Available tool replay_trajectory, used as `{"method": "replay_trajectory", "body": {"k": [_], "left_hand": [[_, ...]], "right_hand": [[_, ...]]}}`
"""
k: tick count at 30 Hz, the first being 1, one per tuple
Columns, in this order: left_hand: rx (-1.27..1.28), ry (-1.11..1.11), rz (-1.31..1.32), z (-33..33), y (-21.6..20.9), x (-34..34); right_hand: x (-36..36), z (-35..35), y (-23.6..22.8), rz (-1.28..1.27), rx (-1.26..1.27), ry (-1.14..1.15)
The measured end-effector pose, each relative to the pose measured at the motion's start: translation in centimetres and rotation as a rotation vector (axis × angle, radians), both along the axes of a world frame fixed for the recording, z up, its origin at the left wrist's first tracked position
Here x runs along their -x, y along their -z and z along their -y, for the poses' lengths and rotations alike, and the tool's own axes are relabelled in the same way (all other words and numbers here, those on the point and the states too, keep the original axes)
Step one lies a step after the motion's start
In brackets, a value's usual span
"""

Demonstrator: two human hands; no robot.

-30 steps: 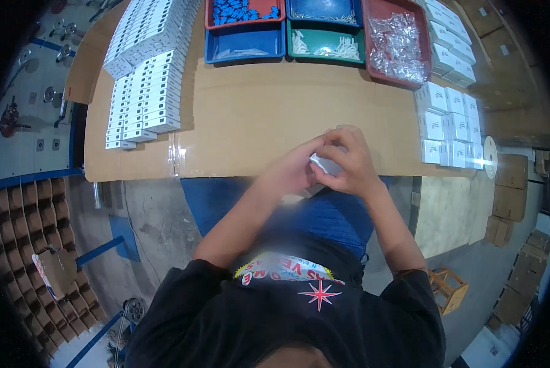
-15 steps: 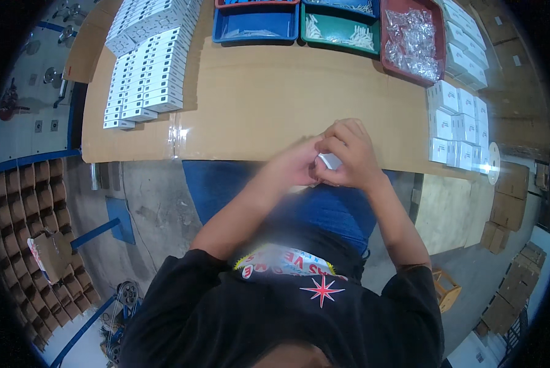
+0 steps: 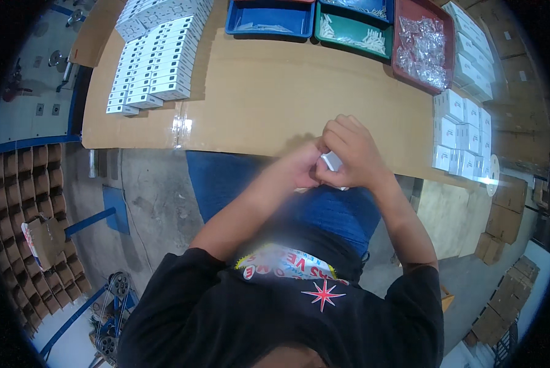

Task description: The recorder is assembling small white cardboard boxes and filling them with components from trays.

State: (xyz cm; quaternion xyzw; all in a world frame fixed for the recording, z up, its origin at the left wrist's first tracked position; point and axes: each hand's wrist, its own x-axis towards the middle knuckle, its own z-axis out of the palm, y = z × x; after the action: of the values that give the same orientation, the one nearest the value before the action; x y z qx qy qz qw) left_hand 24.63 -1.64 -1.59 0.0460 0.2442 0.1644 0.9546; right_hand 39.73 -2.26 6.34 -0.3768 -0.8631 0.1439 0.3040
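Close to the near edge of the table, above my lap, my two hands meet around a small white box. My right hand curls over it from the right, fingers bent and thumb pressed to its near side. From the other side my left hand closes against the same box, slightly blurred. Between the fingers only one pale face of the box shows; the rest is covered, and I cannot tell whether it is open or closed.
Stacks of white boxes stand at the table's left; more white boxes line its right. Along the back sit a blue tray, a green tray with white pieces, and a red tray of clear packets. The cardboard-covered tabletop lies ahead.
The whole view has tilted slightly, shifting the table and trays. Both hands stay together on the white box, with the right fingers slightly repositioned around it.
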Motion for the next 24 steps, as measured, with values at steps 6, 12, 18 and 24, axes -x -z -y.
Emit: {"method": "replay_trajectory", "body": {"k": [6, 12, 18, 24], "left_hand": [[-0.012, -0.040, 0.130, -0.2, -0.2, 0.8], [0.077, 0.027, 0.217, -0.7, -0.7, 1.5], [0.003, -0.001, 0.141, -0.5, -2.4, 1.5], [-0.008, 0.038, 0.127, -0.3, -0.5, 1.6]], "right_hand": [[-0.2, -0.1, -0.4, -0.023, -0.044, 0.024], [0.1, 0.8, 0.2, 0.007, -0.073, 0.022], [0.6, 0.8, 0.3, -0.007, -0.066, 0.008], [0.7, 0.8, 0.8, -0.002, -0.022, -0.026]]}}
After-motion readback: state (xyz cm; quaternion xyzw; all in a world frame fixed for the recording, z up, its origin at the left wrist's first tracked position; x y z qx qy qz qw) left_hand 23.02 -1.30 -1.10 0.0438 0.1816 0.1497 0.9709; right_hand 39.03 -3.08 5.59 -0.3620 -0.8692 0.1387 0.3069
